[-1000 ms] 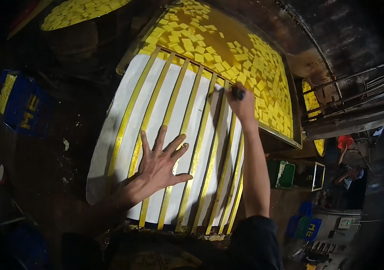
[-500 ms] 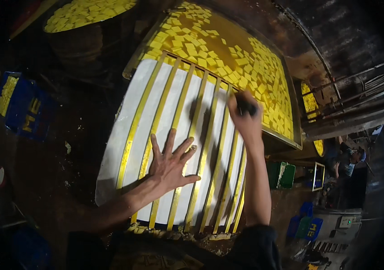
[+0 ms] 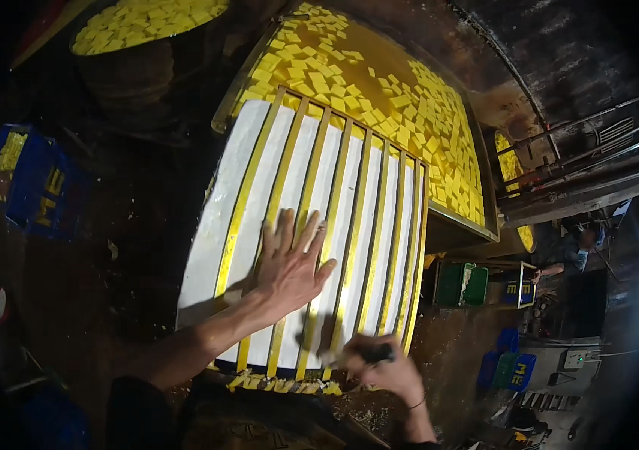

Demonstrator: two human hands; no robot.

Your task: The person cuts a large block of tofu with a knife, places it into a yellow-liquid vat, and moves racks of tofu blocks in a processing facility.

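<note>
Two bare hands over the slatted frame, which lies on a white layer just this side of the tank of yellow blocks. L hand: flat, palm down, fingers stretched forward & close together, thumb angled out to the right — grasping nothing, resting across the slats abt. mid-frame. L forearm slants in from lower left. R hand: at the frame's near edge, toward its R corner, fingers curled round a dark tool; wrist bent inward, forearm rising from the bottom edge w/ a thin dark band at the wrist.

Hard to make out: R hand & tool are motion-blurred, so tool's working end can't be read — nor whether it touches a slat. Slat parts under L hand hidden. R forearm cut off by lower edge. Far-right person dim, blurry, partly lost in shadow.
</note>
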